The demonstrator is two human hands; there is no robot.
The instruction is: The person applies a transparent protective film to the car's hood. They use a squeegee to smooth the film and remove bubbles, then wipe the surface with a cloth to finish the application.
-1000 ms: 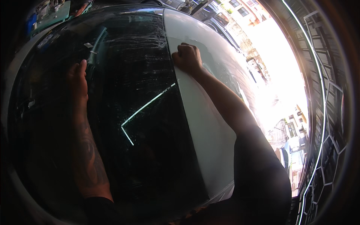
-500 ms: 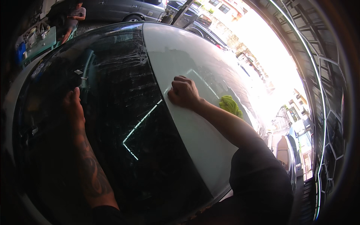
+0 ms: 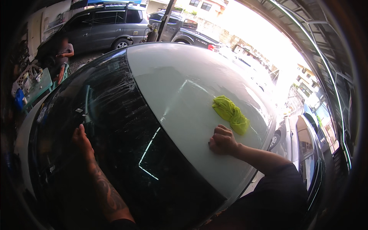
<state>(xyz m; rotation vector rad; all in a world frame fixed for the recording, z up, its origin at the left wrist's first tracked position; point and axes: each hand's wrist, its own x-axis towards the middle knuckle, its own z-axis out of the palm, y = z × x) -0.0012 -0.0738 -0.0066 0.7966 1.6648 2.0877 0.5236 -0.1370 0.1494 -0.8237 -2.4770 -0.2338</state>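
Fingers of the left hand [image 3: 82, 141] lie flat and together on the dark windscreen [image 3: 115, 145], gripping nothing. That glass carries streaks of wet film, so a palm bearing weight there could slide; a slip would probably pitch the person forward across the car. Fingers of the right hand [image 3: 222, 141] are curled into a fist on the white roof [image 3: 180, 92]. Whether they enclose anything cannot be determined. The yellow-green cloth [image 3: 231, 114] lies loose and crumpled on the roof, just beyond the right hand and close to its knuckles. On the curved, smooth panel it could slide toward the far edge if nudged.

Surroundings: an open-sided shelter with a metal frame overhead. A grey van [image 3: 103, 28] and a dark pickup [image 3: 191, 34] stand behind. At far left, a seated person [image 3: 63, 53] is beside a green bench [image 3: 36, 90] with clutter.
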